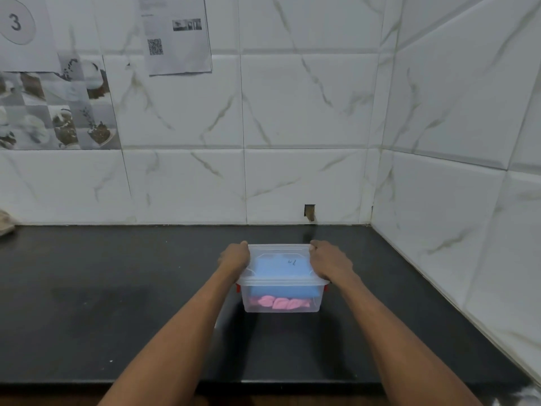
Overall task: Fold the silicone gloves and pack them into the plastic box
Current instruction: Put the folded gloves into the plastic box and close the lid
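A clear plastic box (281, 306) with a clear lid (281, 250) stands on the black counter (117, 303). Inside lies a folded blue silicone glove (282, 268) on top of a pink silicone glove (281, 303), both seen through the walls. My left hand (235, 257) grips the lid's left side, fingers curled over its edge. My right hand (329, 259) grips the lid's right side the same way. Small red latches (238, 288) show at both ends of the box.
White marble-look tiled walls rise behind and to the right, forming a corner (371, 224). A small hole (309, 213) sits in the back wall just above the counter. Papers (175, 33) hang on the wall. A pale cloth (6, 222) lies at the far left.
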The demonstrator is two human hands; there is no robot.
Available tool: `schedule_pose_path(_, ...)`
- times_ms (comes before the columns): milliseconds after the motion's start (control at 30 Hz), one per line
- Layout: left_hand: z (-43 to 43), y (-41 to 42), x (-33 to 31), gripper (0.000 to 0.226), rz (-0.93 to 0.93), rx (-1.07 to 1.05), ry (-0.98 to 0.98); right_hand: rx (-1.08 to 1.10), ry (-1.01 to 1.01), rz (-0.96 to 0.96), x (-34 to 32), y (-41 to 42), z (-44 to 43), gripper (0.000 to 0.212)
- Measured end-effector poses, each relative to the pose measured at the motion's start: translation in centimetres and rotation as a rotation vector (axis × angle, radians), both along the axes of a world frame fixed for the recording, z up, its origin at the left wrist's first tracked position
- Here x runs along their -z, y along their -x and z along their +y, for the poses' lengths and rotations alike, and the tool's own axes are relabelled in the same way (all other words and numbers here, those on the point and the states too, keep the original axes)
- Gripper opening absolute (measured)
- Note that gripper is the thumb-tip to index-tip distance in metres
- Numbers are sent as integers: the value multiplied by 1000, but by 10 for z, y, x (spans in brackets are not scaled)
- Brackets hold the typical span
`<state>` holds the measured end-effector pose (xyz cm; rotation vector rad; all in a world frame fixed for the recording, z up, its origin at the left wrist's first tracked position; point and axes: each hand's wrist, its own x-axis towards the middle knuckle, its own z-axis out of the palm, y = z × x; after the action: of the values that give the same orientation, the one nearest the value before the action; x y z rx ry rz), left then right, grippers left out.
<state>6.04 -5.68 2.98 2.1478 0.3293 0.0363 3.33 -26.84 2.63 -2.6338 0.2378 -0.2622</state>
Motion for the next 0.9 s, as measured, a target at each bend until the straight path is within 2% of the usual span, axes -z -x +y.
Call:
schedule_pose_path(67,-3,-1,-4,42,-19,-3,-82,13,-13,-19,2,-3,-1,44)
schedule_pose_path(233,-9,1,-1,41,-25,-9,-482,50,-5,-45,7,-6,1,45)
schedule_pose_path(300,-15,4,-1,35,-157,-24,-745,67,9,-54,7,-5,3,46)
schedule_pose_path(333,-18,5,0,34,-306,-1,-809,76,22,-61,7,-4,4,46)
schedule_pose_path(367,-21,4,2,35,-453,96,-805,86,32,-63,8,-3,5,46)
schedule_pose_path(400,-25,3,2,38,-539,280,-776,104,31,-57,8,-1,6,46)
schedule_pose_path(433,-28,3,2,42,-535,472,-718,138,16,-43,8,0,7,46)
schedule_pose_path(467,-30,4,2,49,-452,610,-668,191,-16,-21,8,1,9,46)
schedule_pose_path(500,-32,3,2,55,-369,680,-655,250,-70,7,8,4,9,47)
schedule_pose_path(567,-31,-1,0,61,-294,700,-692,325,-233,57,7,7,9,53)
schedule_pose_path(733,-40,2,-1,57,-130,706,-774,348,-660,106,7,11,7,54)
schedule_pose_path(800,-42,7,2,55,-153,680,-767,359,-643,64,11,9,7,53)
schedule_pose_path(900,-41,9,3,54,-201,651,-737,426,-378,-71,12,8,9,44)
